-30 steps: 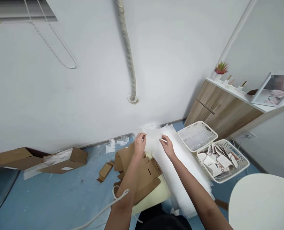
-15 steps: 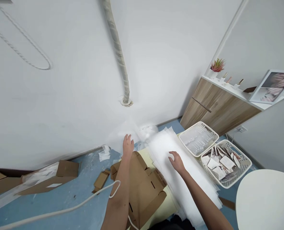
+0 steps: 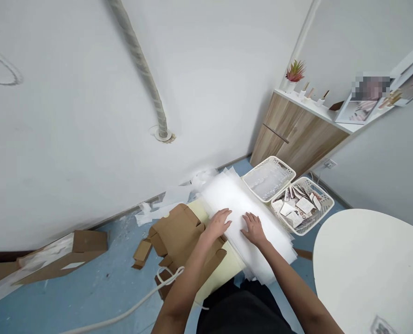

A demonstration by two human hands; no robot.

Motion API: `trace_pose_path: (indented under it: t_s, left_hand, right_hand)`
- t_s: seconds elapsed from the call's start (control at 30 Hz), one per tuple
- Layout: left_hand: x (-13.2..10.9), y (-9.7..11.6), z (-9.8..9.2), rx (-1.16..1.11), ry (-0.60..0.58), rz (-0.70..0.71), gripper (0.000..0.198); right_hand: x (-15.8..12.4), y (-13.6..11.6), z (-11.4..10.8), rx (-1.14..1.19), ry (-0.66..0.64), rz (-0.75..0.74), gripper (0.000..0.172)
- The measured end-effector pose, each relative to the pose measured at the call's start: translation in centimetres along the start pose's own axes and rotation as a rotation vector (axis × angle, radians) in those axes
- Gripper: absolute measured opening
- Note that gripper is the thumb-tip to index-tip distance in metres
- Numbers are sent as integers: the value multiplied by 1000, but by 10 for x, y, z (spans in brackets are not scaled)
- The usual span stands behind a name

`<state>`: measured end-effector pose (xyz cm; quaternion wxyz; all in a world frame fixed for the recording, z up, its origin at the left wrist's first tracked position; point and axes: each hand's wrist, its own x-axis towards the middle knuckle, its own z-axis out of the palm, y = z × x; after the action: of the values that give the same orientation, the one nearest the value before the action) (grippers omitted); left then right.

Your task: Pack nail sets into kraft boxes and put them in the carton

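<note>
A stack of thin white sheets [image 3: 227,190] lies on a pale yellow surface in front of me. My left hand [image 3: 219,224] is at the left edge of this stack, fingers stretched out and holding nothing. Lying on the stack, my right hand [image 3: 254,230] has its fingers spread and also holds nothing. Beside my left forearm is a flattened brown cardboard box [image 3: 178,229], its flaps folded out and partly hidden by the arm. Whether the left hand presses on the sheets or just hovers over them I cannot tell.
Right of the stack stand a white basket of clear plastic packets [image 3: 267,178] and a basket of cards [image 3: 304,204]. A round white table [image 3: 370,260] is at the right. Loose white sheets [image 3: 173,197] lie by the wall. A white cable [image 3: 133,306] crosses the blue floor.
My left hand has come back from near the wall to the stack's left edge. A thin sheet beyond it has settled on the floor. My view has shifted to the right.
</note>
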<state>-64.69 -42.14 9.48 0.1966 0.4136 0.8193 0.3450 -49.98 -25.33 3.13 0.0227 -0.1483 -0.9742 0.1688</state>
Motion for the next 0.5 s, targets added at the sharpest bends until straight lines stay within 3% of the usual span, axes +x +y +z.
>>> trace_pose_path:
  t_s: [0.3, 0.5]
  left_hand:
    - [-37, 51, 81, 95, -210, 44, 40]
    - [-69, 60, 125, 158, -270, -9, 55]
  right_hand:
    - [-79, 23, -27, 20, 5, -50, 36]
    - [-128, 48, -31, 52, -75, -208, 57]
